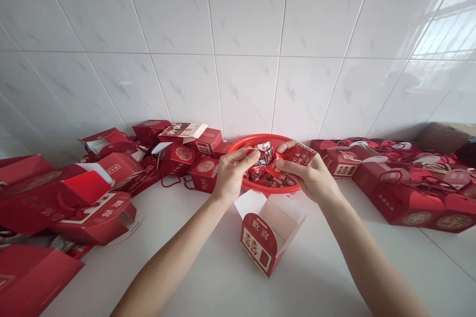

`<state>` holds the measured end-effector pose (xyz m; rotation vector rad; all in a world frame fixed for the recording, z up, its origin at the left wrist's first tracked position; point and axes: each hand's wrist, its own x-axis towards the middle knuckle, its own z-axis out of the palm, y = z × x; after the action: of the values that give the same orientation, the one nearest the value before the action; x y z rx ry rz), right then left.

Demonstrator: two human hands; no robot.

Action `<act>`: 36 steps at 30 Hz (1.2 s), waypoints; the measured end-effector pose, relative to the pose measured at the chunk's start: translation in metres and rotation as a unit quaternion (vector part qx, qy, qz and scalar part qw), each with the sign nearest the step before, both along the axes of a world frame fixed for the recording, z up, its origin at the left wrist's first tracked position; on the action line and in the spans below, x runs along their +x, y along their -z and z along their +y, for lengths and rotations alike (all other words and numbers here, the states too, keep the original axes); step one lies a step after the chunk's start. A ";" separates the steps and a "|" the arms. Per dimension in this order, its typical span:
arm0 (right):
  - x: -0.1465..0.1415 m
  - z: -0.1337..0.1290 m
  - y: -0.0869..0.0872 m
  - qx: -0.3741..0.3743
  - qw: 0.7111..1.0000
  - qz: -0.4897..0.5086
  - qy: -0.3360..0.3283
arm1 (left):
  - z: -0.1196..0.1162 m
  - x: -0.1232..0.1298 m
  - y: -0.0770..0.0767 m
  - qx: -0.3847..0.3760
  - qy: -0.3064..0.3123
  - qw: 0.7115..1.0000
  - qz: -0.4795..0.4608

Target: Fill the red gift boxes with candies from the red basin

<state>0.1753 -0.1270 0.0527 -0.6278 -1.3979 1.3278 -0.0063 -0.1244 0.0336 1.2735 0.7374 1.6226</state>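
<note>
My left hand (231, 173) is closed in a pinch on a small black, white and red wrapped candy (265, 152), above the near side of a red plastic basket (238, 144). Closed fingers of my right hand (314, 177) grip a red candy packet (297, 158) with a checkered edge. A bright red wrapper (277, 162) also shows at its fingertips. Below them lie more red wrapped candies (273, 181) in the basket. Between my forearms a red gift box (258, 242) stands on the white surface with its top flaps spread and its pale inside showing.
Red gift boxes (85, 188), some with flaps up, are piled along the left. More red boxes with cord handles (409, 193) stand in rows at the right, near a brown carton (442, 137). A tiled wall (245, 94) rises right behind the basket.
</note>
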 end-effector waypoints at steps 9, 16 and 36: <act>0.016 0.001 -0.006 0.046 0.993 -0.107 -0.026 | -0.007 -0.003 -0.004 0.092 -0.071 0.973 0.198; 0.021 -0.004 -0.013 0.053 0.985 -0.160 -0.041 | -0.001 -0.008 0.000 0.027 -0.014 0.975 0.221; 0.013 -0.006 -0.005 0.082 0.895 -0.405 -0.169 | -0.032 -0.036 -0.022 -0.006 0.148 0.781 0.607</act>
<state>0.1884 -0.1332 0.0580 -0.9063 -2.3595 1.2338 -0.0420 -0.1563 0.0556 2.2693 1.1791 0.3512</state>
